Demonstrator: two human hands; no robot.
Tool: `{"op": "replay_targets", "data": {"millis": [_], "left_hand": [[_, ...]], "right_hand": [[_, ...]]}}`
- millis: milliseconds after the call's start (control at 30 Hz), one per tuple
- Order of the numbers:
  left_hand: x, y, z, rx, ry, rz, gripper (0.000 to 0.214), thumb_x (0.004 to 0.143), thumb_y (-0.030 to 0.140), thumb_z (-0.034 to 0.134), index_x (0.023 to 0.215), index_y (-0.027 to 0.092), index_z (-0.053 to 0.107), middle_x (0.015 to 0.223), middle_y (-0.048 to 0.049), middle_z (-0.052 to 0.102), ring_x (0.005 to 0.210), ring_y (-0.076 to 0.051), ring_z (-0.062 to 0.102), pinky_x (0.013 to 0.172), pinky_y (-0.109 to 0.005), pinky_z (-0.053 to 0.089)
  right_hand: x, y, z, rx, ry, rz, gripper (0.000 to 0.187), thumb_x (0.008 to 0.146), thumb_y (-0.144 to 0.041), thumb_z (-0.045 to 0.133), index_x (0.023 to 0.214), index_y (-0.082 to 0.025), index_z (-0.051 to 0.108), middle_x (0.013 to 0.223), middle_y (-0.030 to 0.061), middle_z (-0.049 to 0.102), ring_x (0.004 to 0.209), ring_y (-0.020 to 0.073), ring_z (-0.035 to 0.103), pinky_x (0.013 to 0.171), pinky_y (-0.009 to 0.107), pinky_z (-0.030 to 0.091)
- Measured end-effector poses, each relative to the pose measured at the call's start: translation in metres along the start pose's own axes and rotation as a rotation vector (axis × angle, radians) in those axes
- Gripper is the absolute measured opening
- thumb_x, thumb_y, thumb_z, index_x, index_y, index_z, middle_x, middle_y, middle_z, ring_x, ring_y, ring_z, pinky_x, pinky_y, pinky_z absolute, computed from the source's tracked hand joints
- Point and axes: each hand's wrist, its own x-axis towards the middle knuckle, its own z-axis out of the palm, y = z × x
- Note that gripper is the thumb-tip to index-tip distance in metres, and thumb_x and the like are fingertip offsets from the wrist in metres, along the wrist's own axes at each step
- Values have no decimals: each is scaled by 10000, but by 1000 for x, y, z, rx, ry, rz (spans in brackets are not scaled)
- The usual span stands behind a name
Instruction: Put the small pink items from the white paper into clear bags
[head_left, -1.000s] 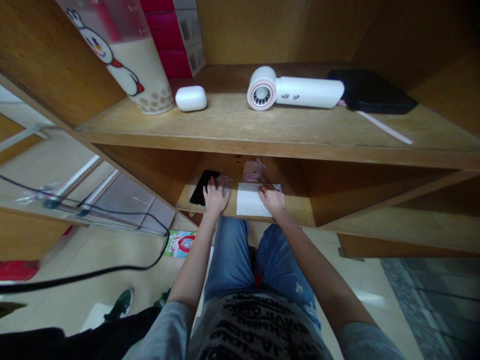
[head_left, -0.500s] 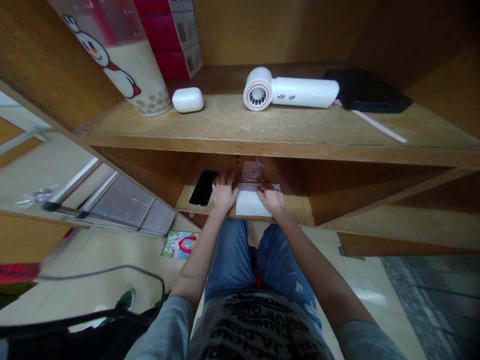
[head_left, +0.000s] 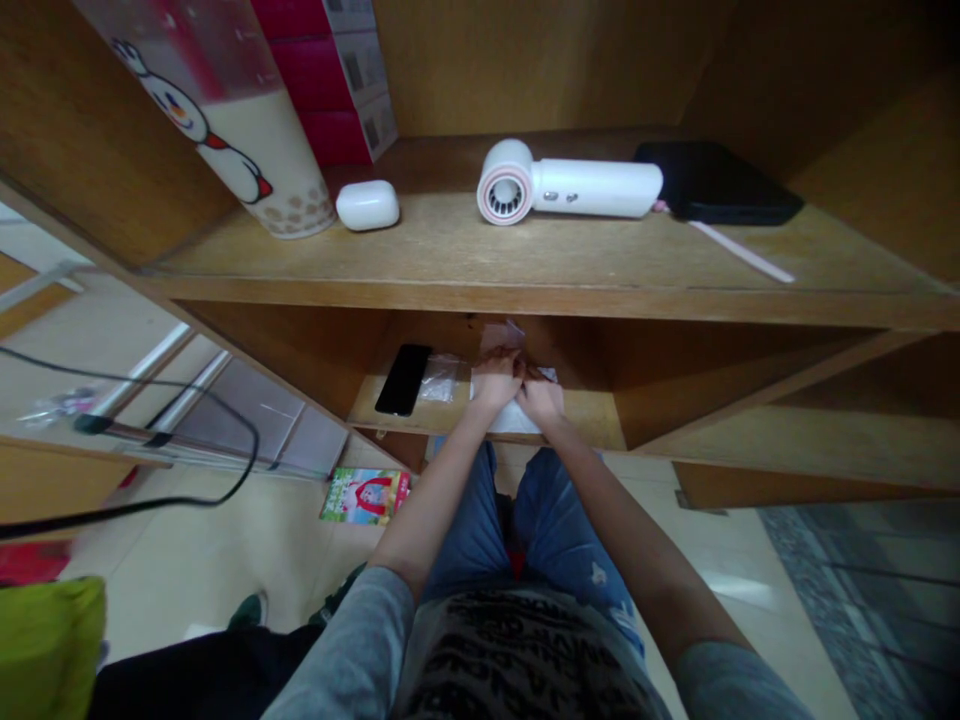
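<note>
In the lower compartment, my left hand [head_left: 498, 380] and my right hand [head_left: 540, 396] meet above a white sheet of paper [head_left: 512, 420]. Their fingertips touch or nearly touch, with the fingers of both hands bent and drawn together. Whatever sits between them is too small or too covered to make out. Just behind my fingers lies a small clear bag with a pinkish tint [head_left: 501, 333], partly hidden by my left hand. A clear plastic bag [head_left: 440, 380] rests to the left of the paper, beside a black phone [head_left: 403, 380].
A shelf edge [head_left: 525, 300] overhangs the compartment. On that shelf stand a milk tea cup [head_left: 262, 150], a white earbud case [head_left: 367, 205], a handheld fan [head_left: 592, 188] and a black flat case [head_left: 720, 185]. A dark cable [head_left: 247, 440] hangs at left, near another person's leg [head_left: 202, 670].
My left hand has moved right, off the clear bag, to join my right hand over the paper. The cable has shifted, and a yellow-green item has come into view at lower left.
</note>
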Motion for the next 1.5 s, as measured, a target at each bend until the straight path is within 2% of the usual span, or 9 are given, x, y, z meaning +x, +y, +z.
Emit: {"op": "replay_targets", "data": {"millis": [133, 333, 467, 633, 767, 900, 1067, 1233, 1500], "left_hand": [[3, 4, 3, 21, 17, -24, 309, 882, 304, 418, 1041, 150, 634, 1091, -116, 628, 1000, -232, 578, 904, -350, 417], [3, 5, 2, -58, 67, -5, 306, 870, 279, 457, 1111, 160, 604, 1149, -94, 608, 1071, -213, 544, 958, -334, 400], [0, 8, -9, -239, 219, -14, 262, 867, 289, 484, 1058, 177, 623, 1087, -66, 626, 1024, -174, 564, 930, -295, 426], [-11, 7, -24, -474, 444, -120, 204, 837, 320, 536, 925, 167, 638, 940, -64, 637, 904, -157, 603, 836, -280, 469], [-26, 0, -25, -706, 595, -208, 112, 785, 216, 567, 864, 162, 626, 843, -45, 623, 776, -139, 617, 732, -265, 497], [-42, -8, -24, -915, 713, -254, 96, 754, 163, 552, 841, 152, 593, 847, -44, 603, 739, -122, 618, 660, -232, 500], [-55, -15, -30, -1028, 774, -303, 108, 803, 224, 527, 888, 158, 537, 870, -34, 577, 719, -108, 620, 632, -217, 503], [-61, -20, -31, -1031, 815, -365, 176, 835, 305, 513, 926, 155, 524, 922, -43, 556, 743, -103, 616, 648, -214, 514], [-67, -20, -28, -1066, 777, -434, 205, 834, 329, 516, 954, 163, 524, 930, -42, 547, 645, -88, 606, 540, -184, 470]], "right_hand": [[0, -1, -2, -22, -24, 1, 452, 873, -312, 382, 1274, -148, 510, 1159, 148, 617, 980, 226, 608, 778, 251, 448], [0, 0, -2, -37, -37, 0, 478, 883, -331, 370, 1310, -141, 471, 1172, 151, 605, 986, 226, 602, 774, 248, 443], [0, 1, -2, 5, -21, -41, 430, 896, -332, 358, 1260, -166, 517, 1185, 121, 593, 1000, 207, 580, 775, 251, 436], [-2, 2, -4, 59, 6, -57, 347, 906, -304, 341, 1049, -178, 630, 1107, 95, 612, 1003, 185, 554, 791, 245, 403], [-2, 4, -2, 62, 13, -14, 342, 902, -323, 352, 985, -176, 649, 1074, 89, 617, 974, 180, 557, 744, 242, 392], [0, 6, 3, 66, 42, -17, 357, 908, -339, 340, 949, -184, 659, 1033, 79, 627, 958, 176, 560, 726, 243, 382], [3, 10, 7, 100, 58, -9, 372, 919, -371, 326, 921, -197, 654, 1012, 65, 637, 890, 170, 581, 686, 243, 378], [5, 14, 6, 164, 71, 25, 373, 924, -400, 328, 940, -203, 644, 1003, 52, 659, 869, 167, 597, 696, 243, 385], [11, 18, 7, 307, 83, 118, 397, 903, -473, 372, 959, -200, 656, 911, 71, 700, 798, 182, 632, 670, 241, 396]]}}
